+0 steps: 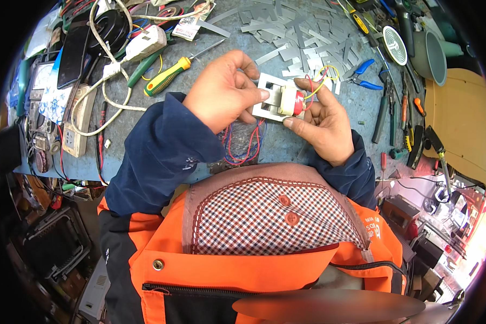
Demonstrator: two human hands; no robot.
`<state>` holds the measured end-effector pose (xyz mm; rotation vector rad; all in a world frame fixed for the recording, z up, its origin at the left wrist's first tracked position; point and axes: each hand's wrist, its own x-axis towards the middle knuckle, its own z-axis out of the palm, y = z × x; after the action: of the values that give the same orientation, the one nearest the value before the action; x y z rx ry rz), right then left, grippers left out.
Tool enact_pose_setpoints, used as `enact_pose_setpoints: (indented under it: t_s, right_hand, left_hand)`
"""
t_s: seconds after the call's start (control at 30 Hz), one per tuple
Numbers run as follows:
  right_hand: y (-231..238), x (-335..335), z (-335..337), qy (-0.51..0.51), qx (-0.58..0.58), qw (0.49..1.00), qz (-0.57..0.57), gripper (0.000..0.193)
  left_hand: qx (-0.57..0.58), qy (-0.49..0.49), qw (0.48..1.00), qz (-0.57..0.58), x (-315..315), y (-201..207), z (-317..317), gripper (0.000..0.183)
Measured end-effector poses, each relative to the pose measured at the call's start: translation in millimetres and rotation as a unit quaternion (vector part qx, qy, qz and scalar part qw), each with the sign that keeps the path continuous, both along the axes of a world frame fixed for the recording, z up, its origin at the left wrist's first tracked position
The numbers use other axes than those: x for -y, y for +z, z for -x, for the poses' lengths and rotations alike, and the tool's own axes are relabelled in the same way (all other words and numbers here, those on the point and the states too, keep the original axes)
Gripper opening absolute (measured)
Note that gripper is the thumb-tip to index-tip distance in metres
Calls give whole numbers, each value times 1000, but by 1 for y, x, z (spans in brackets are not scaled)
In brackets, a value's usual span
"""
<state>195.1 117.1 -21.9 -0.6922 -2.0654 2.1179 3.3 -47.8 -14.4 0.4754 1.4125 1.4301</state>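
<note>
Over the blue bench, a small transformer (pixel 292 102) is held up between my two hands. It has a cream bobbin with red wrapping and a pale, flat metal core around it, with windows showing on its left side. Yellow and red leads rise from its right end. My right hand (pixel 326 127) grips that end between thumb and fingers. My left hand (pixel 221 89) is closed at the core's left edge, its thumb on the metal; some of its fingers are hidden behind. Below them lie thin red and blue wires (pixel 243 146).
Many loose metal strips (pixel 308 38) cover the bench's far middle. A yellow-green screwdriver (pixel 167 77) lies left, beside a white cable with a plug (pixel 146 43) and a phone (pixel 73 59). Blue-handled cutters (pixel 366 75), other pliers (pixel 382 110) and a grey bowl-shaped vessel (pixel 431 56) are right.
</note>
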Motion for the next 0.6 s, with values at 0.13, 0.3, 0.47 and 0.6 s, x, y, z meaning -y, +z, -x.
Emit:
enact_pose_setpoints:
  t_s: [0.13,0.3,0.47,0.6]
  right_hand:
    - [4,1,2,2,2,1000,17,74]
    - [9,-1,2,27,-22,999,42,74]
    - [18,-10,-1,116,7,993,-1,78]
    - [14,-9,1,84,-15,995,49,81]
  left_hand:
    - [-30,-33,999,31,-6,4,-5,30]
    - [-127,-100,982,96,-14,18,-4,40]
    - [-134,-133,976,111,-26,21,-5,64]
    - [9,-195,976,95,-37,8,15,55]
